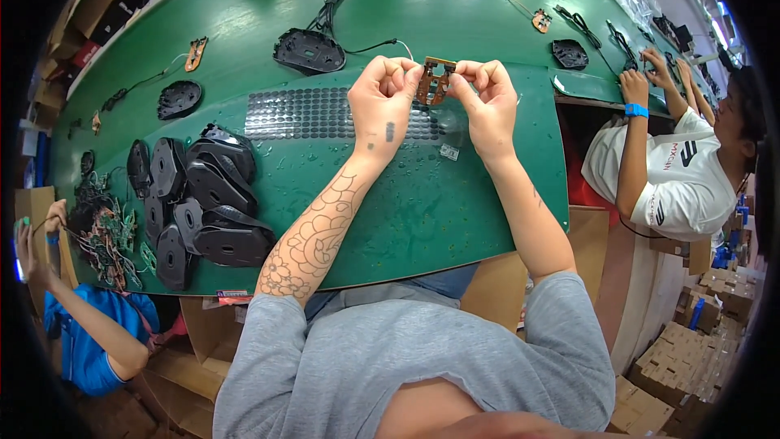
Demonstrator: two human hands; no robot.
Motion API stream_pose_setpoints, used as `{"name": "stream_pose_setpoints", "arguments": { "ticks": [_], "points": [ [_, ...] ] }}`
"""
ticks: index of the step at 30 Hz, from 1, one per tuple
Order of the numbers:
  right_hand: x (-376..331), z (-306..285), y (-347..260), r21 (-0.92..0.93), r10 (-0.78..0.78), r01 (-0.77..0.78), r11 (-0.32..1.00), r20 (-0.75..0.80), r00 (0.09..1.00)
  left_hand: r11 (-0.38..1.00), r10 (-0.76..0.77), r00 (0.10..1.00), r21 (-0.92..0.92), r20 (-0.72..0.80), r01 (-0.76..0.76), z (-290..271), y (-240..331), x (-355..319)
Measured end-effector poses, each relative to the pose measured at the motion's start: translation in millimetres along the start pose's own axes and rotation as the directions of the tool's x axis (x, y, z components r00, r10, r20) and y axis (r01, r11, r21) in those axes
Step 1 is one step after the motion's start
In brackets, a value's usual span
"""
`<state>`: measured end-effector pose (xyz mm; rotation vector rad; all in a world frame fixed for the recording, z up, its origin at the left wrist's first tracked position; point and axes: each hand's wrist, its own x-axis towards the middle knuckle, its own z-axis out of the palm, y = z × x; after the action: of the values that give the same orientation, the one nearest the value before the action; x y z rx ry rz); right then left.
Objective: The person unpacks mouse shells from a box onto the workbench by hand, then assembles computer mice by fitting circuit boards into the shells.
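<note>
Between both hands, raised over the far part of the green table, is a small orange-brown circuit board [435, 86] with dark parts on it. My left hand [382, 97] pinches its left edge between thumb and fingers. My right hand [487, 106] grips the right edge the same way. A thin cable runs from near my left hand to a black mouse shell [309, 50] lying open just beyond, with a coiled black cable [328, 6] behind it. Below my hands lies a sheet of round dark pads [309, 112], and a small clear sticker [449, 151] sits right of it.
Black mouse covers [215, 187] are piled at the left, beside a tangle of boards and wires [106, 228]. Another open shell [179, 99] and a loose board [196, 54] lie farther left. Co-workers sit at both sides, one in a white shirt [682, 171], one in blue [97, 337].
</note>
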<state>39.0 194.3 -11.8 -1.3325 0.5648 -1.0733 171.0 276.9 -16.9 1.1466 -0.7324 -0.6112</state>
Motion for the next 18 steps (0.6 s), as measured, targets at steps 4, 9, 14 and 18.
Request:
{"name": "stream_pose_setpoints", "arguments": {
  "ticks": [4,9,14,18],
  "points": [
    [-0.7,0.8,0.6,0.008,-0.007,0.006,1.0,0.005,1.0,1.0,0.001,1.0,0.004,-0.002,-0.001,0.2,0.1,-0.7],
    [-3.1,2.0,3.0,0.05,-0.005,0.004,0.999,0.016,1.0,1.0,0.002,1.0,0.002,-0.017,-0.002,1.9,-0.7,-2.9],
    [-5.3,0.5,7.1,0.068,0.034,-0.036,0.997,0.027,0.999,1.0,0.016,0.999,-0.022,-0.036,-0.017,5.1,-2.2,-5.3],
    [-6.8,1.8,8.1,0.09,0.062,-0.063,0.994,0.017,0.998,0.999,0.01,0.998,-0.03,-0.058,-0.012,7.1,-1.0,-6.9]
  ]
}}
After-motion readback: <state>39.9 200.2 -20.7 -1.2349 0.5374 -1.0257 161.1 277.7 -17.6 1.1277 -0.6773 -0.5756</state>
